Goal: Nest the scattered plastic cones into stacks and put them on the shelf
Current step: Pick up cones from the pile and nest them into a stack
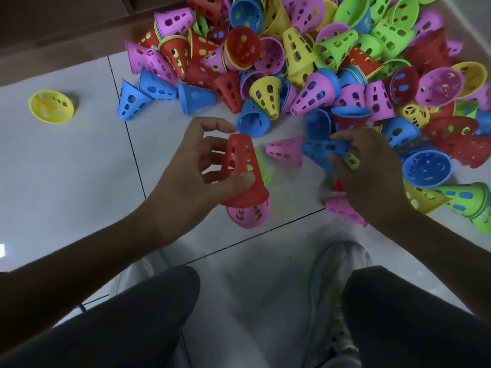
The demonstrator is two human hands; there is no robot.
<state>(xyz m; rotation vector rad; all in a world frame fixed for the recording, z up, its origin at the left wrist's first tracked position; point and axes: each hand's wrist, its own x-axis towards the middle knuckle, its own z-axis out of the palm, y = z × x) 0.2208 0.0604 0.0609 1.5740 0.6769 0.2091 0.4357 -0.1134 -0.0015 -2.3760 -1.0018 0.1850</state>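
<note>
The left hand (196, 166) grips a short stack — red cone (240, 171) on top, pink cone (249, 215) showing below — thumb across the front, fingers curled behind, narrow end up. The right hand (372, 171) reaches into the pile (305, 62) on the tiled floor (66, 168), fingers curled round a blue cone (322, 151). A yellow cone (50, 107) lies well apart, left.

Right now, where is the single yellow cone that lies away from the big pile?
In the head view, the yellow cone lies alone on the white floor tiles at far left, left of the blue cone at the pile's edge.
</note>
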